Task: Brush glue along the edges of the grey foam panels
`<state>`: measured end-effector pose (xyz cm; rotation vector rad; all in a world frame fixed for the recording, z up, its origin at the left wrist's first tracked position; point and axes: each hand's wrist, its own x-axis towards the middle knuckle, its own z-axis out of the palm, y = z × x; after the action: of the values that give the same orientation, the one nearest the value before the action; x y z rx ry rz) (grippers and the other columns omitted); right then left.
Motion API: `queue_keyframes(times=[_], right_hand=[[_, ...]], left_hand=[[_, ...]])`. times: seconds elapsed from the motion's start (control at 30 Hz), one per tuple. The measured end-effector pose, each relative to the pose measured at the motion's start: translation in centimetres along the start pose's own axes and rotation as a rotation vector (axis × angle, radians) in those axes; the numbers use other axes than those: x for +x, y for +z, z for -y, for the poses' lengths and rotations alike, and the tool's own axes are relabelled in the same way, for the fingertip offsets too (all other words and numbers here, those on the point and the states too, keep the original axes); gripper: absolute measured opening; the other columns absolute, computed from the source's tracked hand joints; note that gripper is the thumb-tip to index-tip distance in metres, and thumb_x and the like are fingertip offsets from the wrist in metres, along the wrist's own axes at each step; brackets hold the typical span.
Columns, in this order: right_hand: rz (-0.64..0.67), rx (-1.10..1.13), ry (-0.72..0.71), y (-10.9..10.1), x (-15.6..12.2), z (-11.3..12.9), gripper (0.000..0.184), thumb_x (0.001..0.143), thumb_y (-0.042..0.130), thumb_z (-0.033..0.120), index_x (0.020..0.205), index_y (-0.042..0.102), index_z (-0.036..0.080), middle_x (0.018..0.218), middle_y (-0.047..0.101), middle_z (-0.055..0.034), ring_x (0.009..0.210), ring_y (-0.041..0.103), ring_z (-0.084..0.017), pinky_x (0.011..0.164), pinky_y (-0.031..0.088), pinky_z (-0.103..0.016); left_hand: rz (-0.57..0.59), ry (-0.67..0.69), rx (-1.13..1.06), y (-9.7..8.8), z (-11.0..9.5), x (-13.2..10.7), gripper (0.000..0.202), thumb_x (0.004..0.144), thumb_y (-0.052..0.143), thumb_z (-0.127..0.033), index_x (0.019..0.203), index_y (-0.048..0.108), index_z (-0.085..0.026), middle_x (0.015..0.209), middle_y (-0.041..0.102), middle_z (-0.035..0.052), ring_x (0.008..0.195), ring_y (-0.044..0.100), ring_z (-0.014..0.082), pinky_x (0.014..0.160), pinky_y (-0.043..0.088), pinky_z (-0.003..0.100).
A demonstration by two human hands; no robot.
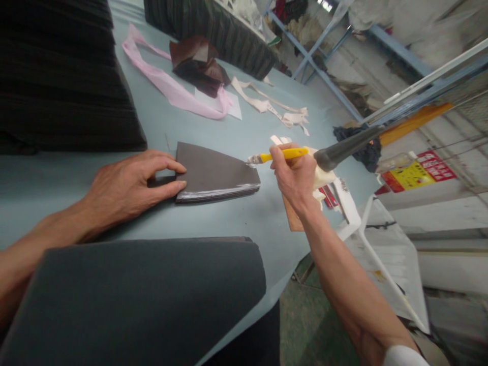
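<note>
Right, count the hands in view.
2: the left hand touching a dark wedge-shaped stack, and the right hand gripping a yellow-handled brush. No others show.

Yellow-handled tool's tip [250, 160] too small to tell; black stack [57, 76] cut off by left edge.

Landmark: pale blue table cover [160, 127], spread over a work table.
Left end: tall stack of black sheet material [64, 76] on the cover.
Near edge: dark grey panel [129, 300] lying on the cover.
Far end: pink ribbon [171, 89], folded brown pieces [198, 66] and white paper sheet [232, 107], touching one another; cream strips [270, 104] just beside them.
Beyond far end: pleated dark fabric [213, 35].
Right edge: crumpled black cloth [360, 147] and wooden board [293, 218], the board partly hidden.
Past right edge: blue metal rack [316, 66], red-and-yellow printed sign [417, 173], white-framed plastic sheet [385, 264], tilted.
</note>
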<state>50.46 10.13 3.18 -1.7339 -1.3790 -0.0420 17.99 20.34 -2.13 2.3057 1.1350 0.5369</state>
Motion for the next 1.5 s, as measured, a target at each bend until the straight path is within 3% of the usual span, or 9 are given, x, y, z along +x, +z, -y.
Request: queue_keyframes(times=[0.23,0.43,0.67,0.87,1.1,1.33,1.5], right_hand=[[0.069,0.026,0.011,1.5,-0.4,1.3,0.057,0.098,0.069,0.079,0.09,0.079,0.024,0.062,0.066,0.0029,0.057,0.06,-0.014,0.06,0.046,-0.033],[0.007,-0.006,-0.026,1.0,0.0,1.9,0.05,0.102,0.07,0.071,0.088,0.077,0.024,0.061,0.067,0.0036,0.056,0.06,-0.013,0.06,0.044,-0.031],[0.14,0.02,-0.01,2.3,-0.6,2.9,0.054,0.103,0.066,0.076,0.093,0.08,0.024,0.061,0.064,0.0052,0.057,0.059,-0.012,0.059,0.04,-0.03],[-0.024,0.026,-0.023,2.3,0.0,2.5,0.051,0.104,0.068,0.069,0.088,0.077,0.022,0.061,0.063,0.0047,0.056,0.058,-0.012,0.061,0.042,-0.031],[0.108,0.02,-0.018,3.3,-0.5,3.5,0.048,0.106,0.066,0.066,0.089,0.077,0.023,0.062,0.063,0.0054,0.057,0.059,-0.012,0.062,0.041,-0.031],[-0.011,-0.033,-0.076,2.1,0.1,3.0,0.055,0.102,0.066,0.074,0.087,0.075,0.022,0.059,0.063,0.0045,0.056,0.058,-0.013,0.061,0.041,-0.031],[0.12,-0.031,-0.077,3.0,-0.7,3.8,0.059,0.103,0.062,0.078,0.087,0.075,0.023,0.057,0.061,0.0054,0.054,0.054,-0.012,0.058,0.036,-0.03]], left_hand=[[0.028,0.003,0.011,-0.3,-0.4,-0.1,0.059,0.09,0.054,-0.071,0.126,0.08,-0.032,0.146,0.075,-0.0003,0.1,0.07,0.026,0.083,0.045,0.039],[0.026,0.02,0.002,-0.2,-0.3,-0.2,0.058,0.092,0.054,-0.07,0.126,0.08,-0.032,0.147,0.075,0.0001,0.096,0.07,0.0251,0.084,0.046,0.039],[0.009,0.021,0.001,0.0,-0.2,-0.1,0.06,0.088,0.053,-0.076,0.124,0.08,-0.036,0.141,0.077,-0.0008,0.097,0.072,0.029,0.084,0.048,0.042],[0.012,0.015,-0.001,-0.1,-0.2,-0.1,0.062,0.088,0.052,-0.078,0.124,0.08,-0.035,0.143,0.077,-0.0003,0.099,0.074,0.032,0.084,0.049,0.044],[0.003,0.022,0.008,0.1,0.1,-0.1,0.059,0.089,0.053,-0.077,0.124,0.079,-0.037,0.144,0.077,-0.0016,0.1,0.074,0.0312,0.084,0.048,0.043],[0.006,0.019,-0.006,0.1,0.0,0.0,0.057,0.088,0.054,-0.074,0.123,0.08,-0.036,0.142,0.077,-0.0009,0.101,0.075,0.0325,0.083,0.048,0.044],[0.007,0.011,-0.012,0.1,0.0,0.1,0.056,0.088,0.055,-0.074,0.122,0.079,-0.037,0.142,0.078,-0.0013,0.104,0.075,0.033,0.084,0.047,0.044]])
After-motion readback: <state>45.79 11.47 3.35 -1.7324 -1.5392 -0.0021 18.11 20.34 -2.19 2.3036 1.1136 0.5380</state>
